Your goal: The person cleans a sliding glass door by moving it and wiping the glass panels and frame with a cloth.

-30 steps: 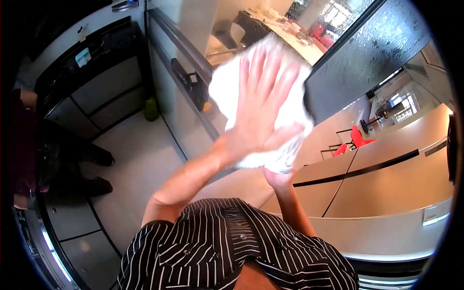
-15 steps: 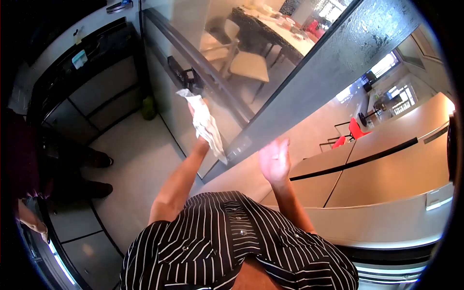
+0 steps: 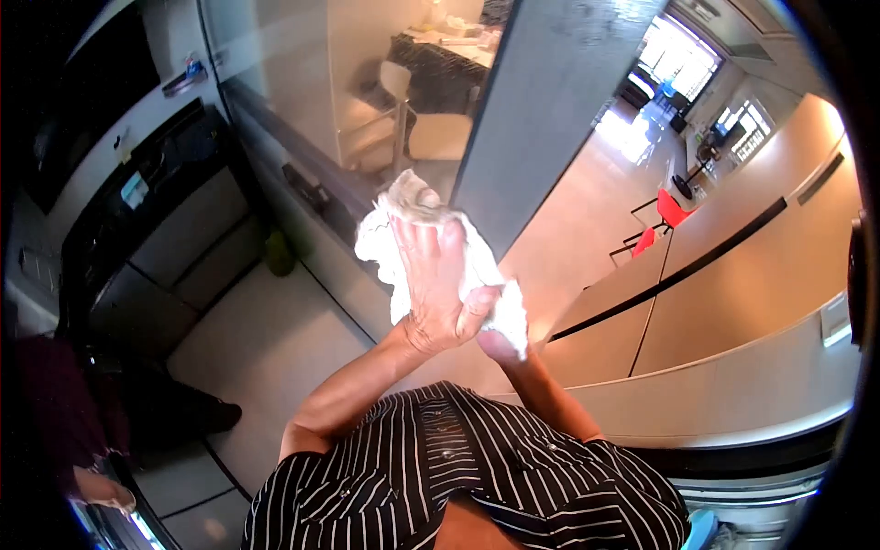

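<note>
A crumpled white cloth is pressed between my two hands in front of my chest. My left hand lies across its near side, fingers fairly straight and thumb pointing right, holding it. Behind the cloth is my right hand; only part by the thumb and wrist shows, and its fingers are mostly hidden. Just beyond the hands stands a glass door with a wide grey frame and a dark horizontal bar.
At left is a dark counter with a light blue item on it. Another person's hand and dark clothing show at lower left. Wood-coloured cabinets run along the right. A green object sits on the floor.
My left hand has brought the cloth from the glass door rightward to my right hand, which was bare and open before. The view has turned a little, and the other person has shifted.
</note>
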A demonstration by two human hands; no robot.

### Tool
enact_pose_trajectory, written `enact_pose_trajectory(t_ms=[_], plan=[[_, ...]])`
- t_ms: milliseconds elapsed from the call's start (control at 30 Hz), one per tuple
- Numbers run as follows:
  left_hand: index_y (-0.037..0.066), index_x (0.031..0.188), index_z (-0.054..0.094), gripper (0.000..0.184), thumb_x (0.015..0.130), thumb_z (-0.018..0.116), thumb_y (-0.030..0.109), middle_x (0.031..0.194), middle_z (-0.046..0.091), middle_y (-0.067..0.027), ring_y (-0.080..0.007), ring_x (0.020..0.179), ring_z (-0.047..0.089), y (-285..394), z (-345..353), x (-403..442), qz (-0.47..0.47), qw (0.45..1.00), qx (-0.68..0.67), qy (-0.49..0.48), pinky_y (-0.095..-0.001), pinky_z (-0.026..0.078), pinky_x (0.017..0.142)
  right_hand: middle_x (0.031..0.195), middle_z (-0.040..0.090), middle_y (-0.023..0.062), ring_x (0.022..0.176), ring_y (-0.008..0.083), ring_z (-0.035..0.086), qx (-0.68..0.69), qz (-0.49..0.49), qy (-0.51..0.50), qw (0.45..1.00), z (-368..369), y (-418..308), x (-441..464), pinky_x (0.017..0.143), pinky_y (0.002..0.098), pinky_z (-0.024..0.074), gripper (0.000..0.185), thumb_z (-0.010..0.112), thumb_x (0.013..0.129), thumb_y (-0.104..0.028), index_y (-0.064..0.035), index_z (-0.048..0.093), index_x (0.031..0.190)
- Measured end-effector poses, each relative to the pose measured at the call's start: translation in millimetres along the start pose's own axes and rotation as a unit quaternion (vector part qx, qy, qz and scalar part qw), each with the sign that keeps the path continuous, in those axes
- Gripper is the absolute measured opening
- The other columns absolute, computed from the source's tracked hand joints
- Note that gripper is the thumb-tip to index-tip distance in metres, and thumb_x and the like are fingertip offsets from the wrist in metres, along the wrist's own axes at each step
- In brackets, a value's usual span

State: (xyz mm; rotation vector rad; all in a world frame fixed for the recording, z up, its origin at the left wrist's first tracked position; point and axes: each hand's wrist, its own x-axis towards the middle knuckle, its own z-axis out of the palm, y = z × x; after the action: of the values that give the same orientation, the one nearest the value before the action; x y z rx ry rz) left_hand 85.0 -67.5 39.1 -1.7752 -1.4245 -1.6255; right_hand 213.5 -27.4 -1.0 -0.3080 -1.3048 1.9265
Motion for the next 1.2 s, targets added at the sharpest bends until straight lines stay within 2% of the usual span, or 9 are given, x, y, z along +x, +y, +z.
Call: enact_pose_trajectory(t_ms=[167, 267, 467, 533, 733, 867, 1000, 1100, 1200], plan=[[0.004, 0.123, 0.048, 0.057, 0.082, 0.054, 0.044, 0.123, 0.033, -0.0275, -0.0509, 0.112, 0.034, 24.1, -30.1, 87.6, 0.127, 0.991, 0.041, 0.001, -0.0681, 0.015, 0.100, 0.129, 0.047, 0.0073, 0.122, 0.0182, 0.040, 0.111, -0.089, 0.047, 0.989, 25.5, 7.0, 16.3, 0.104, 0.0323, 0.0293, 0.051, 0.028, 0.100, -0.042, -0.0017, 0.041, 0.129], [0.007, 0.135, 0.041, 0.060, 0.082, 0.059, 0.027, 0.137, 0.028, -0.0287, -0.0548, 0.128, 0.022, 49.3, -44.1, 172.8, 0.187, 0.976, 0.067, 0.093, -0.0645, 0.016, 0.103, 0.135, 0.046, 0.0132, 0.128, 0.0226, 0.037, 0.056, 0.004, -0.015, 0.998, -8.2, 26.4, 11.7, 0.110, 0.0330, 0.0227, 0.061, 0.022, 0.100, -0.043, 0.0042, 0.034, 0.136], [0.005, 0.145, 0.020, 0.061, 0.096, 0.038, 0.036, 0.149, 0.017, -0.0232, -0.0406, 0.139, 0.012, 94.4, -86.4, 327.2, 0.279, 0.943, 0.132, 0.126, -0.0473, 0.017, 0.112, 0.132, 0.048, 0.0120, 0.127, 0.0214, 0.038, 0.088, 0.027, -0.037, 0.995, 6.1, -2.5, 11.5, 0.110, 0.0329, 0.0225, 0.051, 0.025, 0.101, -0.032, 0.0045, 0.037, 0.134], [0.005, 0.140, 0.027, 0.064, 0.082, 0.051, 0.015, 0.142, 0.023, -0.0294, -0.0492, 0.130, 0.023, 100.9, -91.7, 376.6, 0.322, 0.926, 0.116, 0.156, -0.0500, 0.018, 0.110, 0.132, 0.047, 0.0111, 0.127, 0.0194, 0.038, 0.107, 0.039, -0.049, 0.992, 22.4, -23.9, 1.3, 0.110, 0.0325, 0.0228, 0.048, 0.025, 0.101, -0.029, 0.0033, 0.038, 0.134], [0.002, 0.133, 0.040, 0.054, 0.083, 0.054, 0.017, 0.143, 0.026, -0.0241, -0.0498, 0.127, 0.027, 113.5, -117.4, 492.0, 0.451, 0.837, 0.242, 0.192, -0.0519, 0.026, 0.106, 0.142, 0.036, 0.0106, 0.134, 0.0180, 0.029, 0.096, 0.064, -0.061, 0.991, 18.9, -27.0, 6.8, 0.112, 0.0311, 0.0166, 0.054, 0.020, 0.100, -0.034, 0.0035, 0.032, 0.138], [-0.005, 0.092, 0.066, 0.024, 0.080, 0.056, 0.014, 0.141, 0.029, -0.0280, -0.0518, 0.124, 0.032, 123.3, -140.5, 552.6, 0.547, 0.742, 0.328, 0.207, -0.0549, 0.030, 0.104, 0.143, 0.035, 0.0114, 0.134, 0.0189, 0.029, 0.063, 0.065, -0.102, 0.991, 2.2, -13.4, 17.3, 0.111, 0.0315, 0.0162, 0.061, 0.019, 0.100, -0.041, 0.0041, 0.029, 0.139], [-0.002, 0.099, 0.062, 0.025, 0.080, 0.055, 0.011, 0.139, 0.032, -0.0300, -0.0467, 0.123, 0.036, 135.5, -170.1, 634.1, 0.580, 0.690, 0.376, 0.216, -0.0522, 0.032, 0.102, 0.142, 0.037, 0.0117, 0.132, 0.0188, 0.032, 0.062, 0.033, -0.125, 0.990, -45.8, 56.6, 44.0, 0.111, 0.0307, 0.0173, 0.065, 0.019, 0.099, -0.045, 0.0048, 0.028, 0.140], [0.002, 0.127, 0.042, 0.043, 0.087, 0.051, 0.014, 0.141, 0.032, -0.0235, -0.0387, 0.127, 0.034, 146.4, -173.9, 644.6, 0.388, 0.869, 0.285, 0.114, -0.0418, 0.029, 0.107, 0.142, 0.037, 0.0126, 0.132, 0.0191, 0.032, 0.171, 0.065, -0.098, 0.978, -15.3, 6.5, 24.3, 0.110, 0.0321, 0.0198, 0.056, 0.023, 0.101, -0.035, 0.0056, 0.029, 0.139], [0.000, 0.134, 0.036, 0.050, 0.089, 0.050, 0.013, 0.141, 0.030, -0.0225, -0.0385, 0.128, 0.032, 133.5, -158.6, 580.9, 0.437, 0.841, 0.297, 0.113, -0.0408, 0.028, 0.108, 0.143, 0.036, 0.0126, 0.133, 0.0196, 0.031, 0.393, 0.123, -0.165, 0.896, -28.8, 25.3, 20.9, 0.110, 0.0322, 0.0200, 0.055, 0.024, 0.101, -0.034, 0.0047, 0.028, 0.140]])
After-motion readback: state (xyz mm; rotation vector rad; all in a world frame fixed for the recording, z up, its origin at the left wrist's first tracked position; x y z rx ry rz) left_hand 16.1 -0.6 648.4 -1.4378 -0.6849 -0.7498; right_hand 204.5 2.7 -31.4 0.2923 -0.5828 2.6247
